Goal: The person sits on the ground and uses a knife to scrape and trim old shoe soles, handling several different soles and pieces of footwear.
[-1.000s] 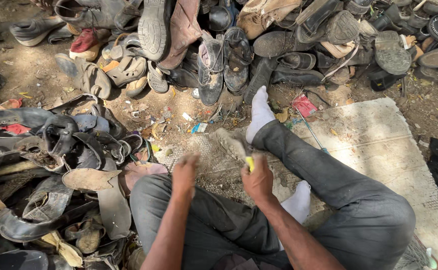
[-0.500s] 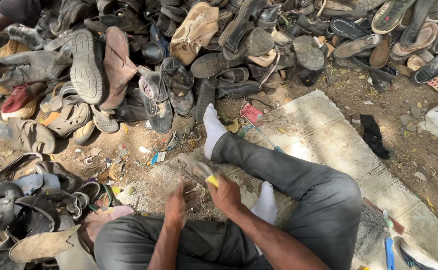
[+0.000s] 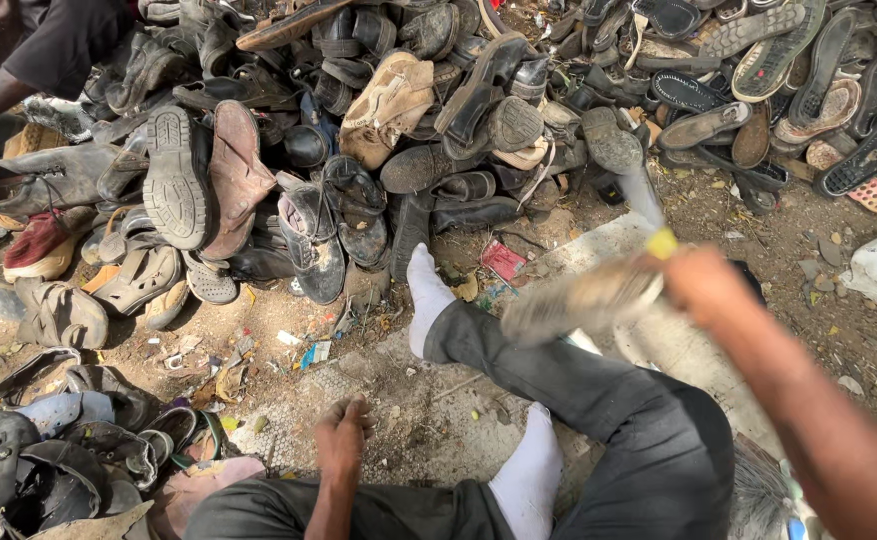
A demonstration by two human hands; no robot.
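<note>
Head view. Our right hand sits right of centre in the frame, fingers closed around a worn, flat shoe sole together with a thin tool that has a yellow handle; all of it is motion-blurred, so we cannot tell the exact grip. The sole hangs in the air above our dark trouser leg, apart from the ground. We judge it light, bendy and dusty rather than slippery; holding it by one end near the edge seems best, since the middle would flex. Our left hand, lower centre, rests on the stone slab, fingers curled loosely, holding nothing. A heap of old shoes fills the upper frame.
</note>
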